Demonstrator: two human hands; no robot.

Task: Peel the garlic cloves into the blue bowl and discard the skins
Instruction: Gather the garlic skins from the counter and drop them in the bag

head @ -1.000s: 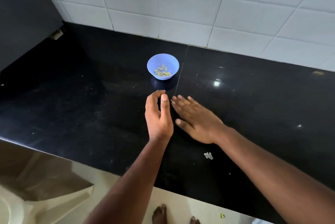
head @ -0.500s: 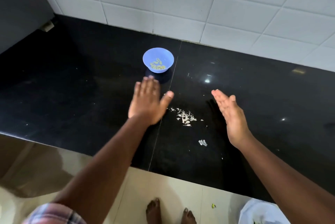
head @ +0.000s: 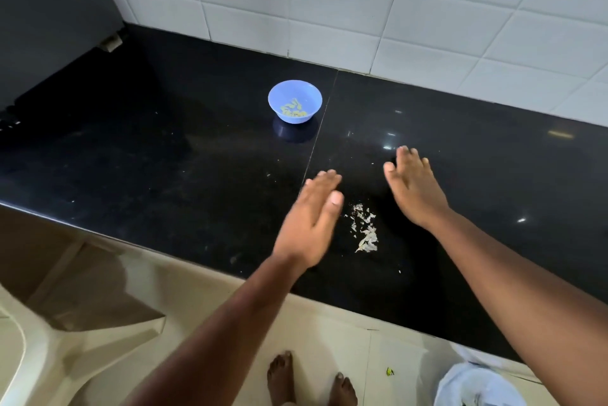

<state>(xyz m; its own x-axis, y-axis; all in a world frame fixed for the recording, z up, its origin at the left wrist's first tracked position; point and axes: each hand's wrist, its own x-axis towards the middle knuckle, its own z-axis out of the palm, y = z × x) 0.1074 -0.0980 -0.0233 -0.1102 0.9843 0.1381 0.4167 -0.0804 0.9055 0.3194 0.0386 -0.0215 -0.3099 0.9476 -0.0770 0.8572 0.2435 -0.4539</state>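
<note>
While garlic skins (head: pixel 363 228) lie between them, the left hand (head: pixel 312 218) and right hand (head: pixel 413 188) spread flat, holding nothing.

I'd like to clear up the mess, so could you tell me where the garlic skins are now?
In the head view, the garlic skins lie on the black counter between the left hand and right hand, nearer than the blue bowl.

One head-worn camera, wide-angle, looks forward and steeply down from above standing height. It faces a black counter (head: pixel 164 159) that runs to a tiled wall (head: pixel 362 4) at the far side. Both forearms reach in from the near edge. Below the counter's near edge the view takes in the floor (head: pixel 329 323) and bare feet (head: pixel 279 376).
</note>
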